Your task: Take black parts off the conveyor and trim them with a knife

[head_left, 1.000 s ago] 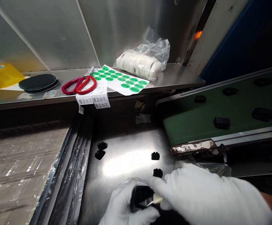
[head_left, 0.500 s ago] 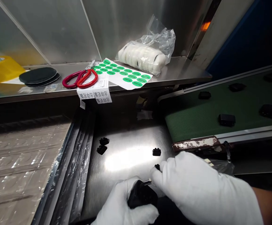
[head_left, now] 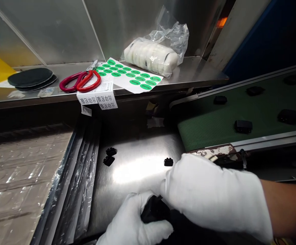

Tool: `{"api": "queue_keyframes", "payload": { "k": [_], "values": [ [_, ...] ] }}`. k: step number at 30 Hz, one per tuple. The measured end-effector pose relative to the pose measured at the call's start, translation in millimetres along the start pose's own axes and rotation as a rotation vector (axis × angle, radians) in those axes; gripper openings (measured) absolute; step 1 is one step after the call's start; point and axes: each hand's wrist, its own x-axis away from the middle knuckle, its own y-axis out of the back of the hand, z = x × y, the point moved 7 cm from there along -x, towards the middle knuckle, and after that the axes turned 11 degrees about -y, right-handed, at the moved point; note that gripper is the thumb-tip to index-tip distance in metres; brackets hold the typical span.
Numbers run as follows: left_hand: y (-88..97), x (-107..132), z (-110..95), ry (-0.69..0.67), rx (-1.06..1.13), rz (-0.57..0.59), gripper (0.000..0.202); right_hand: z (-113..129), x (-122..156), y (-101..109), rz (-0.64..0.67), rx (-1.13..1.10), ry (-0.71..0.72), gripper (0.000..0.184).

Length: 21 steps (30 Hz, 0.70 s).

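Both hands wear white gloves at the bottom of the view. My left hand (head_left: 135, 224) grips a black plastic part (head_left: 155, 211) low over the steel table (head_left: 137, 170). My right hand (head_left: 211, 192) lies across from the right, its fingertips pressed on the top of that same part; whatever it pinches is hidden under the glove. Three small black parts lie loose on the table: one (head_left: 168, 162) just above my right hand, two (head_left: 109, 156) further left.
A green conveyor belt (head_left: 214, 129) on the right carries several black parts (head_left: 243, 126). The steel shelf (head_left: 188, 78) behind holds red scissors (head_left: 81, 81), a sheet of green stickers (head_left: 130, 75), a bagged white roll (head_left: 150, 59) and dark round pads (head_left: 30, 77). Plastic-covered trays (head_left: 22, 177) lie left.
My right hand has moved up and left and now covers the small black part that lay near it. The thin tool tip seen earlier between the hands is hidden now.
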Motion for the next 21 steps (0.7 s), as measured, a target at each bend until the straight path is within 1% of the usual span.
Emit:
{"api": "queue_keyframes", "payload": {
  "k": [1,2,3,4,5,6,7,8,9,10,11,13,14,15,16,17,18,19,21],
  "values": [
    [1.1,0.5,1.9,0.016,-0.017,-0.002,0.017,-0.1,-0.3,-3.2,0.054,-0.005,0.006,0.022],
    [2.9,1.3,4.4,0.041,-0.032,-0.009,0.017,-0.8,0.2,-5.3,0.072,-0.026,0.012,0.015],
    [5.3,2.2,6.8,0.06,-0.037,-0.019,0.018,-1.7,1.7,-5.1,0.041,-0.065,0.028,0.005],
    [8.4,2.8,8.1,0.058,-0.022,-0.041,0.019,-4.2,4.3,-1.8,-0.045,-0.12,0.035,0.01],
    [12.0,3.1,9.1,0.043,0.003,-0.069,0.022,-9.3,8.5,3.0,-0.162,-0.193,0.026,0.018],
    [15.3,3.1,10.3,0.023,0.036,-0.094,0.025,-17.5,13.8,7.3,-0.277,-0.283,-0.008,0.021],
    [18.5,2.7,11.8,0.001,0.07,-0.116,0.028,-28.1,18.6,8.2,-0.35,-0.381,-0.067,0.02],
    [21.3,2.1,14.1,-0.015,0.101,-0.134,0.031,-39.2,21.3,3.9,-0.358,-0.484,-0.142,0.016],
    [23.7,1.3,17.1,-0.022,0.126,-0.147,0.034,-48.9,21.7,-4.8,-0.319,-0.597,-0.213,0.014],
    [25.7,0.3,20.7,-0.021,0.149,-0.157,0.037,-55.2,19.6,-16.7,-0.259,-0.718,-0.256,0.016],
    [27.6,-0.8,24.3,-0.018,0.167,-0.164,0.039,-57.4,15.1,-30.9,-0.2,-0.841,-0.26,0.018],
    [31.1,-3.1,31.4,-0.011,0.198,-0.172,0.043,-54.2,-0.8,-67.8,-0.111,-1.061,-0.22,0.017],
    [32.5,-4.3,34.9,-0.009,0.213,-0.173,0.044,-52.6,-11.2,-91.9,-0.091,-1.135,-0.235,0.021],
    [33.3,-5.6,38.6,-0.01,0.228,-0.17,0.045,-51.5,-22.5,-120.8,-0.062,-1.194,-0.285,0.022],
    [33.3,-7.2,42.6,-0.014,0.24,-0.163,0.045,-52.0,-32.9,-148.5,-0.091,-1.22,-0.348,0.024],
    [32.1,-9.3,47.4,-0.022,0.247,-0.15,0.043,-57.4,-40.5,-175.0,-0.183,-1.218,-0.469,0.025],
    [29.8,-11.8,53.4,-0.03,0.262,-0.137,0.042,-60.0,-46.7,-200.3,-0.244,-1.202,-0.559,0.028],
    [26.6,-14.7,61.3,-0.032,0.294,-0.13,0.039,-61.8,-51.0,-223.0,-0.295,-1.194,-0.634,0.029],
    [18.3,-21.1,81.9,-0.01,0.372,-0.139,0.036,-65.6,-53.3,-257.2,-0.392,-1.194,-0.751,0.037]
  ]
}}
